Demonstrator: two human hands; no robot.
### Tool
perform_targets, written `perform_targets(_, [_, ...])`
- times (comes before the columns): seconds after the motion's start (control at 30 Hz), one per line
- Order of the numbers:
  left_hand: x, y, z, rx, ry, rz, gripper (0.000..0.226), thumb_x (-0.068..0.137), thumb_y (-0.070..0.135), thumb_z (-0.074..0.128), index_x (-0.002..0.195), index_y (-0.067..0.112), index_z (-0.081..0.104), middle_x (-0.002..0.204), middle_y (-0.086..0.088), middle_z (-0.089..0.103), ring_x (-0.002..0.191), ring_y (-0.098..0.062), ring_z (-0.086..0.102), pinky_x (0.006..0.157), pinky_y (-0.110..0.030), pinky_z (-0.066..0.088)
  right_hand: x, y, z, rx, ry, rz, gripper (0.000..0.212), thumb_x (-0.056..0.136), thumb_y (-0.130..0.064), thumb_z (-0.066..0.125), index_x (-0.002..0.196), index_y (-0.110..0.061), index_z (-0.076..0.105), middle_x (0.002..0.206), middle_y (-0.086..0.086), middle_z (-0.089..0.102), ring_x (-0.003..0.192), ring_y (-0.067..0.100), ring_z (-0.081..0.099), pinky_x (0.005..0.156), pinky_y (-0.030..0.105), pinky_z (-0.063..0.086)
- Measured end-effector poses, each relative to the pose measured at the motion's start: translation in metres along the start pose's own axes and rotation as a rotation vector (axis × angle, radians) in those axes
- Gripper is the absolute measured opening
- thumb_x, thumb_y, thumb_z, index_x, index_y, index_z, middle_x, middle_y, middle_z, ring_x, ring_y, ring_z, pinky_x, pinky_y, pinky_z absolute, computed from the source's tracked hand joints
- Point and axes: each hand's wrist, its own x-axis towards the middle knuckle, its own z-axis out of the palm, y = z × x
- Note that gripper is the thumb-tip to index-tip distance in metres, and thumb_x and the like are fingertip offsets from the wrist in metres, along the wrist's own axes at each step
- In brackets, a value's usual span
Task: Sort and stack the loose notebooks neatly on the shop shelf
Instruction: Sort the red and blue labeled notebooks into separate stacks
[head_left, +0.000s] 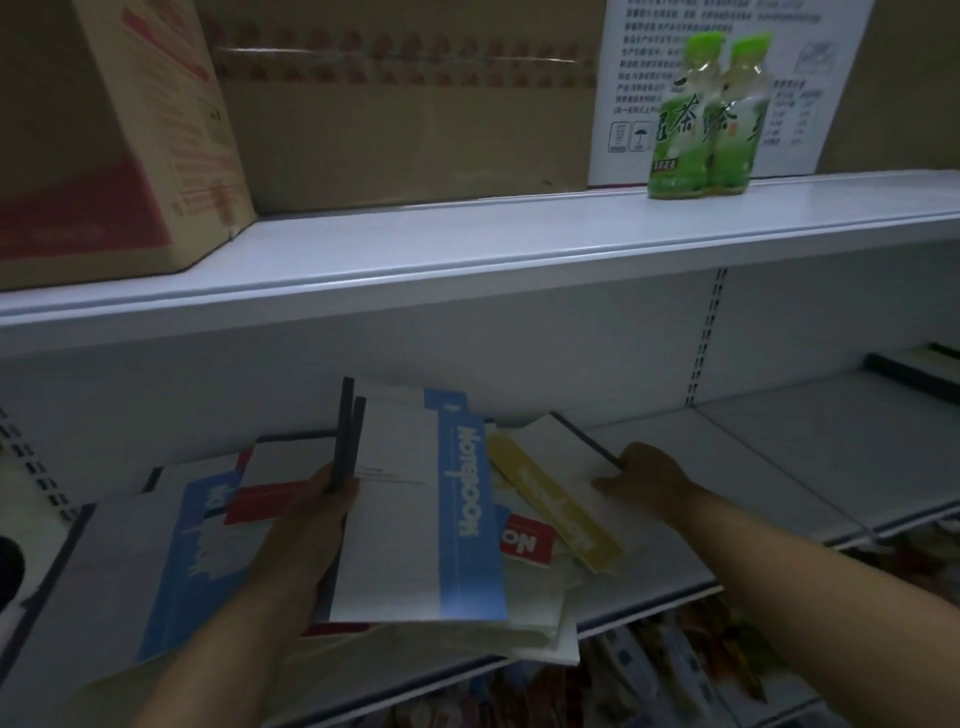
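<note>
White shop shelf (727, 467) holds your loose notebooks (197, 540) in a messy heap. Your left hand (306, 525) clamps a blue-striped notebook (415, 509) by its spine; your right hand (649, 475) grips the yellow-striped notebook (550, 467) at its far edge.

We note a shop interior: white metal retail shelving (467, 260) with slotted uprights (704, 338) in the back panel. Upper shelf carries cardboard cartons (405, 130) and two green tea bottles (706, 119). Lower shelf holds loose notebooks (421, 509); packaged goods (701, 654) show beneath, blurred.
</note>
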Motion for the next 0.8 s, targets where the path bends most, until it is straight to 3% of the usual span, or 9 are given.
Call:
perform_targets(0.07, [0.006, 0.000, -0.002, -0.046, 0.019, -0.022, 0.025, 0.098, 0.033, 0.046, 0.124, 0.036, 0.047, 0.107, 0.002, 0.061, 0.086, -0.013, 0.058, 0.071, -0.028, 0.046, -0.005, 0.004, -0.007, 0.071, 0.048, -0.038, 0.024, 0.087, -0.029, 0.062, 0.098, -0.013, 0.048, 0.112, 0.012, 0.056, 0.083, 0.022, 0.051, 0.062, 0.025, 0.038])
perform_targets(0.13, [0.009, -0.001, 0.002, -0.086, 0.035, -0.053, 0.031, 0.098, 0.034, 0.046, 0.129, 0.033, 0.047, 0.111, -0.001, 0.062, 0.087, -0.018, 0.059, 0.073, -0.031, 0.049, -0.013, 0.008, -0.018, 0.182, 0.058, -0.086, 0.009, 0.091, -0.018, 0.055, 0.098, -0.017, 0.049, 0.105, 0.008, 0.056, 0.071, 0.018, 0.049, 0.058, 0.024, 0.038])
perform_targets(0.2, [0.005, 0.003, 0.011, -0.064, 0.055, -0.044, 0.033, 0.099, 0.036, 0.044, 0.132, 0.032, 0.046, 0.109, -0.001, 0.061, 0.086, -0.020, 0.059, 0.070, -0.030, 0.048, -0.019, 0.013, -0.037, 0.197, 0.040, -0.192, 0.010, 0.095, -0.015, 0.050, 0.102, -0.021, 0.052, 0.104, 0.003, 0.055, 0.068, 0.012, 0.049, 0.056, 0.023, 0.036])
perform_targets(0.3, [-0.004, 0.014, 0.025, 0.030, 0.110, 0.020, 0.041, 0.101, 0.035, 0.039, 0.141, 0.023, 0.040, 0.118, 0.002, 0.052, 0.095, -0.019, 0.052, 0.076, -0.029, 0.042, -0.031, 0.020, -0.079, 0.096, 0.061, -0.314, 0.025, 0.096, -0.011, 0.043, 0.113, -0.023, 0.057, 0.106, -0.002, 0.053, 0.086, 0.014, 0.050, 0.065, 0.024, 0.036])
perform_targets(0.43, [-0.016, 0.022, 0.074, 0.133, 0.129, 0.037, 0.039, 0.101, 0.033, 0.038, 0.138, 0.022, 0.042, 0.123, -0.003, 0.055, 0.099, -0.024, 0.055, 0.082, -0.035, 0.048, -0.057, 0.044, -0.124, -0.069, 0.223, -0.477, 0.026, 0.088, -0.020, 0.039, 0.084, -0.017, 0.064, 0.078, -0.004, 0.054, 0.073, 0.018, 0.047, 0.057, 0.027, 0.027])
perform_targets(0.5, [-0.028, 0.019, 0.129, 0.192, -0.007, 0.034, 0.031, 0.101, 0.032, 0.039, 0.128, 0.022, 0.050, 0.112, -0.005, 0.061, 0.095, -0.024, 0.059, 0.083, -0.034, 0.050, -0.069, 0.055, -0.136, -0.239, 0.307, -0.638, 0.031, 0.073, -0.030, 0.031, 0.067, -0.017, 0.059, 0.058, 0.000, 0.053, 0.062, 0.026, 0.047, 0.061, 0.027, 0.030])
perform_targets(0.6, [-0.066, 0.013, 0.230, 0.245, -0.266, 0.057, 0.015, 0.100, 0.026, 0.042, 0.102, 0.019, 0.055, 0.086, 0.005, 0.062, 0.077, -0.009, 0.058, 0.068, -0.024, 0.046, -0.073, 0.083, -0.145, -0.528, 0.331, -0.841, 0.027, 0.067, -0.030, 0.034, 0.064, -0.017, 0.058, 0.060, 0.007, 0.061, 0.060, 0.029, 0.053, 0.071, 0.029, 0.039])
perform_targets(0.7, [-0.094, 0.006, 0.313, 0.208, -0.535, 0.091, 0.027, 0.096, 0.036, 0.048, 0.108, 0.018, 0.065, 0.112, 0.004, 0.068, 0.101, -0.007, 0.063, 0.090, -0.029, 0.049, -0.070, 0.132, -0.161, -0.639, 0.332, -0.953, 0.020, 0.067, -0.028, 0.040, 0.067, -0.019, 0.057, 0.067, 0.001, 0.058, 0.067, 0.024, 0.054, 0.072, 0.034, 0.033])
perform_targets(0.8, [-0.108, 0.007, 0.378, 0.117, -0.615, -0.005, 0.023, 0.098, 0.033, 0.046, 0.104, 0.022, 0.066, 0.108, 0.010, 0.068, 0.098, -0.003, 0.063, 0.080, -0.019, 0.048, -0.064, 0.196, -0.185, -0.589, 0.372, -0.935, 0.016, 0.072, -0.026, 0.040, 0.074, -0.019, 0.054, 0.073, 0.000, 0.056, 0.073, 0.024, 0.054, 0.073, 0.033, 0.029])
